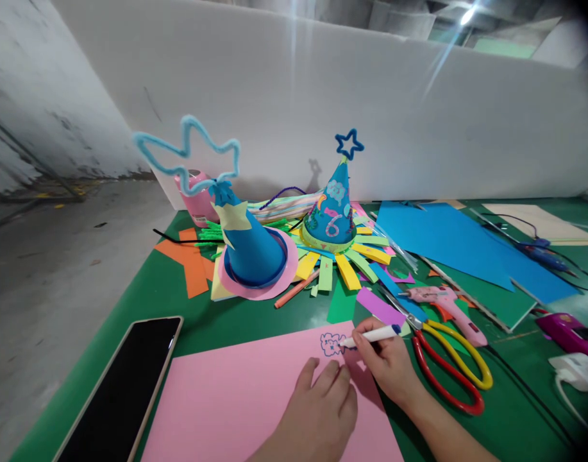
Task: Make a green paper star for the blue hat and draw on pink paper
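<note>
A pink sheet of paper (217, 391) lies on the green table in front of me. Near its upper right corner is a small cloud-like drawing (329, 344) in dark blue lines. My right hand (383, 356) pinches a white marker (378, 334) with a dark blue end, its tip at the drawing's right side. Just below the drawing, my left hand (322, 401) lies flat on the paper with its fingers stretched out, holding nothing.
A phone (125, 385) lies left of the paper. Two blue cone hats stand behind, one with a light blue star (190, 151), one with a petal brim (335, 224). Scissors (447, 359), a pink glue gun (447, 308) and blue sheets (447, 237) lie to the right.
</note>
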`<control>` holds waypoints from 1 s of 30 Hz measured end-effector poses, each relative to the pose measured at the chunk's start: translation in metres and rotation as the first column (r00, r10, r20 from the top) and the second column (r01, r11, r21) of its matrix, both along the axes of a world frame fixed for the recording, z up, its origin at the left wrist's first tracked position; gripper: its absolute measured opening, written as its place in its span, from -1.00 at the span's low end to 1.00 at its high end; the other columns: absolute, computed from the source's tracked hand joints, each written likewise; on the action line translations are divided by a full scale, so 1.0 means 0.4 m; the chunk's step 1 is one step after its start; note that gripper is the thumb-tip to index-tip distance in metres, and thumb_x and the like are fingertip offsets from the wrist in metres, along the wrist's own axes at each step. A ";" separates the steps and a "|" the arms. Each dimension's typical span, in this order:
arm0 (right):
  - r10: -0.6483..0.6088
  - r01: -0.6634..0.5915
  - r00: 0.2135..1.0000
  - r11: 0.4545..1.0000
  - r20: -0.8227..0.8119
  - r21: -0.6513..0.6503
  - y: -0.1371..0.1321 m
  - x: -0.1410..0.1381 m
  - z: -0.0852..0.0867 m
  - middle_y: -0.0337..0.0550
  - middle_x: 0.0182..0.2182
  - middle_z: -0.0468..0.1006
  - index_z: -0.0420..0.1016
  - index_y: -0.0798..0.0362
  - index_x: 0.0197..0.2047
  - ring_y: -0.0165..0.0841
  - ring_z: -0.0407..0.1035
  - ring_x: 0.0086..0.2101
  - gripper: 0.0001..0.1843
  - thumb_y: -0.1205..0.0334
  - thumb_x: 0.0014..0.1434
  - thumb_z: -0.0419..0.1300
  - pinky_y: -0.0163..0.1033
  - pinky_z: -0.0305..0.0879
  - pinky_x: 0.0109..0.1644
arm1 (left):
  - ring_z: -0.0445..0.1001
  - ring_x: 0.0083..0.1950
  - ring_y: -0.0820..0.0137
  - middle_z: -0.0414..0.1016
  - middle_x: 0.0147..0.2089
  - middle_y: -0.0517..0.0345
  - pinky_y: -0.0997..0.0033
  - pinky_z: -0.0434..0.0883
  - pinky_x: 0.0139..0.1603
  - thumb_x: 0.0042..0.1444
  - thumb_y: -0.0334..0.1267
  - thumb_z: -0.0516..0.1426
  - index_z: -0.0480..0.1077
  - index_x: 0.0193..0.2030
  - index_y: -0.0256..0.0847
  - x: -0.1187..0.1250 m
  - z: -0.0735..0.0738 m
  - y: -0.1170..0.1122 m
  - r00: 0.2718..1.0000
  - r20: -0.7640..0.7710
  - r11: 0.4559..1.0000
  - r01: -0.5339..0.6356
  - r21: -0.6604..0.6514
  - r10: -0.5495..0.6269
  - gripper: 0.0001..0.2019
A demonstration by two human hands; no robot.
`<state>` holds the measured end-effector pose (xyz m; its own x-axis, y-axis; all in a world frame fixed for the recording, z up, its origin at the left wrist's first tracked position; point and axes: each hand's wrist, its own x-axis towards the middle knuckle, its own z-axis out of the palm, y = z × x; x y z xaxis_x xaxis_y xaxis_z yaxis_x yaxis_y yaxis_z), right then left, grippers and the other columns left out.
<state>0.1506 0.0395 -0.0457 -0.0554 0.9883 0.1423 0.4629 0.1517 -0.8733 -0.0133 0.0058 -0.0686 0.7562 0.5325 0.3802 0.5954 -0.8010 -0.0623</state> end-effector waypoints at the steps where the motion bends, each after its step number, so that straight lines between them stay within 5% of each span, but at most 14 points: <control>1: -0.007 0.007 1.000 1.000 0.008 0.001 0.000 0.001 -0.001 -0.29 -0.63 0.28 0.24 0.06 -0.46 -0.43 0.21 -0.59 -0.82 0.19 0.15 0.01 -0.35 0.15 -0.53 | 0.26 -0.01 0.25 0.44 -0.08 0.06 0.10 0.02 0.02 0.16 -0.29 -0.05 0.34 -0.15 -0.24 0.000 0.001 0.000 1.000 0.002 1.000 0.003 0.001 -0.003 -0.79; 13: 0.003 -0.003 1.000 1.000 -0.031 -0.006 -0.003 0.004 -0.008 -0.27 -0.60 0.31 0.26 0.05 -0.44 -0.42 0.23 -0.57 -0.85 0.20 0.14 0.03 -0.35 0.17 -0.51 | 0.20 0.05 0.16 0.35 0.03 -0.11 0.04 0.04 0.02 0.14 -0.25 -0.06 0.27 -0.01 -0.34 -0.009 0.053 0.001 0.987 -0.144 0.977 0.039 -0.212 -0.071 -0.67; 30: 0.005 -0.005 1.000 1.000 -0.028 -0.014 -0.004 0.005 -0.013 -0.28 -0.63 0.33 0.29 0.06 -0.43 -0.42 0.25 -0.59 -0.84 0.19 0.13 0.04 -0.36 0.19 -0.53 | 0.22 0.06 0.15 0.36 0.03 -0.11 0.04 0.05 0.02 0.15 -0.27 -0.10 0.26 0.00 -0.37 -0.007 0.059 0.002 0.986 -0.147 0.972 0.038 -0.233 -0.074 -0.67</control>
